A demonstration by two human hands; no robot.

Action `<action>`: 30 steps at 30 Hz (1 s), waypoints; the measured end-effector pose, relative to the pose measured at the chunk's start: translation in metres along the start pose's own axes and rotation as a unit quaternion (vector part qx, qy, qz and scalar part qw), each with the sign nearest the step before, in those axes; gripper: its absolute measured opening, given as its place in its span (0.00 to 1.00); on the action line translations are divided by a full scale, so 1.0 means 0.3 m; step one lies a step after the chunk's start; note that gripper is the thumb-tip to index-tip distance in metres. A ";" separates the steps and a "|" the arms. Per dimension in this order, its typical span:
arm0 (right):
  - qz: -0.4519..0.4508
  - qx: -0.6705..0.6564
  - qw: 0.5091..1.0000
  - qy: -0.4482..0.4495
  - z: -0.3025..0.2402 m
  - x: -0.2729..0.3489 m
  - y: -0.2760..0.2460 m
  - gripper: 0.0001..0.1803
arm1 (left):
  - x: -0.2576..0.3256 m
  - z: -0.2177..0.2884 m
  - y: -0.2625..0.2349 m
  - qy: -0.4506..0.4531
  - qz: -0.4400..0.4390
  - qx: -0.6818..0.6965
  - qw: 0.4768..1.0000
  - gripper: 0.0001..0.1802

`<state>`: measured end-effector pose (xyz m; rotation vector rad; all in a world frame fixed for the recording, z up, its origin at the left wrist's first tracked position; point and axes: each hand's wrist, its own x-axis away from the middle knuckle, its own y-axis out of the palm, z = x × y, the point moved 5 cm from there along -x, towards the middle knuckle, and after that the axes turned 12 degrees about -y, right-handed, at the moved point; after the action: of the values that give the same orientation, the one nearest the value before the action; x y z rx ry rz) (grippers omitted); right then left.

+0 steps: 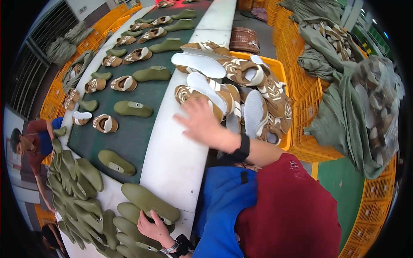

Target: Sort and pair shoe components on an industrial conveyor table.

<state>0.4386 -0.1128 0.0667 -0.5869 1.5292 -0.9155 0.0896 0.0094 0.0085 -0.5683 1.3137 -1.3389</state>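
My left hand (155, 230) is at the near end of the table, its thumb and fingers apart. Its fingertips touch the lower edge of an olive-green shoe last (148, 202) lying among similar lasts. Whether they grip it, I cannot make out. My right hand (202, 122) is spread and slightly blurred over the white table edge, with nothing in it. Just beyond it is a pile of brown shoes with white stripes (247, 73), some with pale soles turned up (254, 112). They fill an orange crate (277, 66) and spill onto the table edge.
A dark green conveyor belt (92, 139) carries rows of brown shoes and green lasts. Many lasts (75, 185) heap at its near left end. Orange crates (305, 103) stack at right under grey-green cloth (337, 107) and a bag of shoes (376, 99). Another person (34, 137) stands at left.
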 end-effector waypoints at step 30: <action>-0.088 -0.227 0.959 0.144 0.207 0.113 0.062 0.22 | 0.001 -0.007 -0.006 -0.003 -0.007 -0.006 1.000 0.22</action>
<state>0.4959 -0.1430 0.0324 -0.9634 1.9971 -0.8097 0.0868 0.0094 0.0093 -0.5893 1.3169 -1.3402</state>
